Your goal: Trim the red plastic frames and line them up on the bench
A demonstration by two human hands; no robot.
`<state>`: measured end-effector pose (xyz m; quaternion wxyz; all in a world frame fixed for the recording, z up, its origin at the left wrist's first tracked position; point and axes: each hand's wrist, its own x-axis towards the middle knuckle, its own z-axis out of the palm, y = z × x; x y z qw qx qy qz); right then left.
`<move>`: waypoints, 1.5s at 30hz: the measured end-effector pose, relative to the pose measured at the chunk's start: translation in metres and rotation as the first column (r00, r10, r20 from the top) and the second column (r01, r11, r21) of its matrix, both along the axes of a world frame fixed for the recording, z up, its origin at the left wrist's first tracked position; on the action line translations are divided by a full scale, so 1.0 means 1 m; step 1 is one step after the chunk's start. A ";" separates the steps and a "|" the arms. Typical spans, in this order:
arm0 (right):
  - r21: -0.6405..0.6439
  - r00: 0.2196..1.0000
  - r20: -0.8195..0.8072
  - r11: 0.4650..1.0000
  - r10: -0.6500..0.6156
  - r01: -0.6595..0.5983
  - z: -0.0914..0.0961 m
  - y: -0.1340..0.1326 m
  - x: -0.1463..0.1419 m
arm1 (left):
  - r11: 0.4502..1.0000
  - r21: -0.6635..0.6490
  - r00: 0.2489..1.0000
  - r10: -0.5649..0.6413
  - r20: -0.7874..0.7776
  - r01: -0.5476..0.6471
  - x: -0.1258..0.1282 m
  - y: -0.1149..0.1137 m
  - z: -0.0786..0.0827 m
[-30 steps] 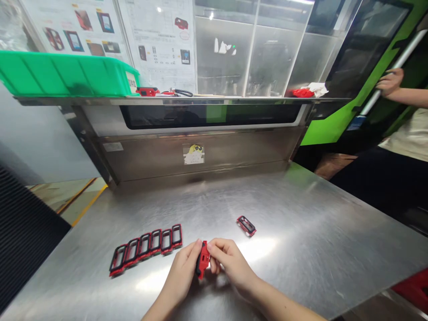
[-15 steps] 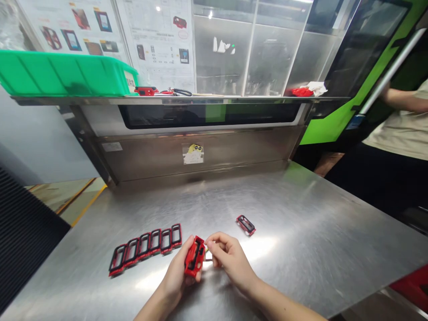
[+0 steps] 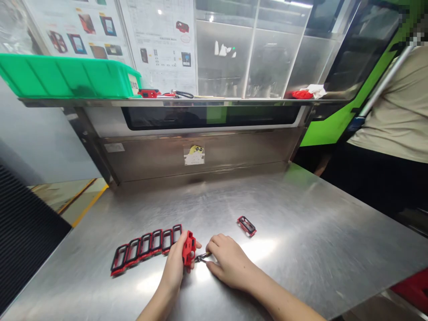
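My left hand [image 3: 174, 263] is closed around a red plastic housing [image 3: 189, 249] with cut-outs, held upright just above the table. My right hand [image 3: 229, 261] grips small pliers [image 3: 202, 257]; their dark metal jaws point left at the lower right side of the housing. The handles are mostly hidden in my fingers, and I cannot tell if the jaws touch the housing. Left of my left hand, a slanted row of several red-and-black frames [image 3: 145, 245] lies on the table. One more red-and-black frame [image 3: 246, 226] lies apart, beyond my right hand.
The steel table [image 3: 301, 249] has a raised back panel and a shelf [image 3: 217, 102] above. On the shelf stand a green bin [image 3: 67, 78], a red part [image 3: 149, 93] and a red and white cloth [image 3: 307, 92]. A person [image 3: 397, 107] stands at the right.
My left hand has moved slightly left with the housing and turned it more upright. My right hand has turned, bringing the pliers' jaws into view beside the housing. The person at right has shifted.
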<state>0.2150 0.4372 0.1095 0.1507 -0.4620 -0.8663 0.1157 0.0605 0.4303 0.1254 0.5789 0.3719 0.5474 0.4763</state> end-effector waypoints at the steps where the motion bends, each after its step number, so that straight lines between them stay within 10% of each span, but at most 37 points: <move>1: 0.003 1.000 0.000 1.000 -0.002 0.002 0.000 0.000 0.000 | 0.999 0.015 0.999 -0.032 -0.040 0.032 0.000 0.000 -0.001; 5: 0.012 0.969 -0.246 1.000 0.017 -0.014 0.003 0.000 0.000 | 0.983 0.009 0.976 -0.181 -0.119 0.183 0.003 0.000 -0.005; 11: -0.080 0.749 -0.661 0.997 -0.039 -0.019 0.005 0.001 -0.001 | 0.981 -0.141 0.976 -0.102 0.191 0.130 0.004 -0.002 -0.004; 16: -0.270 0.583 -0.791 0.961 -0.185 -0.062 0.006 0.001 -0.002 | 0.981 -0.160 0.947 -0.057 0.315 0.113 0.002 -0.002 0.005; 21: -0.170 0.495 -0.848 0.982 -0.188 0.082 0.006 -0.001 0.001 | 0.989 -0.147 0.963 0.019 0.269 0.022 0.002 0.000 0.006; 29: 0.142 0.644 -0.754 0.989 0.128 -0.031 0.009 -0.013 -0.004 | 0.980 -0.196 0.992 0.017 0.127 0.008 0.011 -0.003 -0.006; 45: 0.156 0.694 -0.696 0.982 0.185 -0.104 0.011 -0.016 -0.009 | 0.977 -0.212 0.993 -0.006 0.122 0.032 0.016 -0.004 -0.001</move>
